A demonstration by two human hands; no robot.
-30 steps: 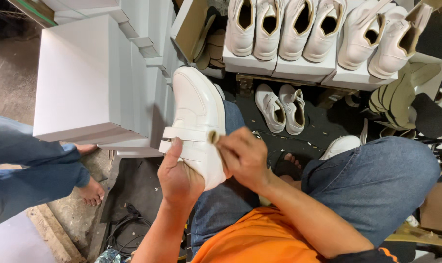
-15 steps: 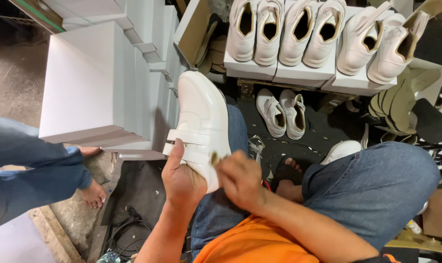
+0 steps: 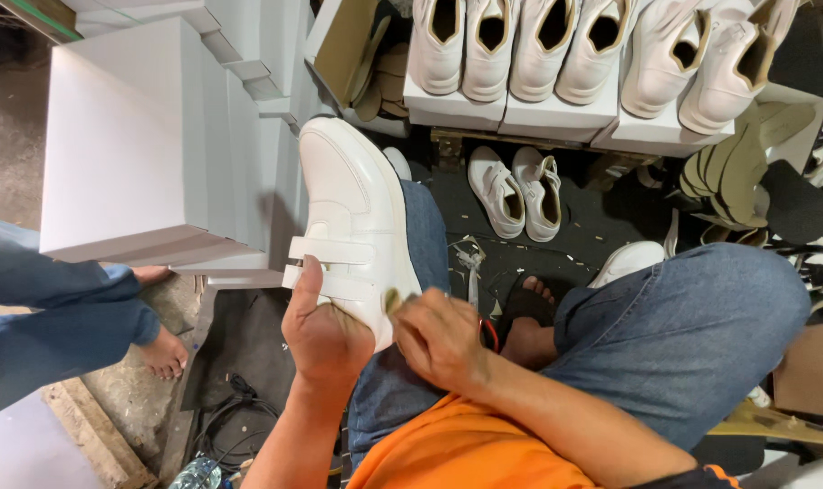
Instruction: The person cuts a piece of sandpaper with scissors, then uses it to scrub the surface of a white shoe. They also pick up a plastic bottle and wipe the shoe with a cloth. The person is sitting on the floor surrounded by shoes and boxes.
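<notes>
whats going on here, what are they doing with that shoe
A seated person holds a white strap shoe on their knee. The left hand grips its heel end, and the right hand presses a small tan object against the heel edge. More white shoes sit on white boxes ahead.

Both hands sit tight on the shoe [image 3: 352,217] over the lap; little room btwn them. Left hand [image 3: 325,330] has a stack of white boxes [image 3: 149,145] close on its left, blocking that side; a gap runs down to dark floor w/ cables [image 3: 226,412] below-left. Another person's legs [image 3: 62,317] further left. Right hand [image 3: 438,340]: knee [image 3: 692,335] walls off its right. Ahead, small open floor patch w/ a shoe pair [image 3: 518,190], then a row of shoes [image 3: 583,50] on boxes.
</notes>
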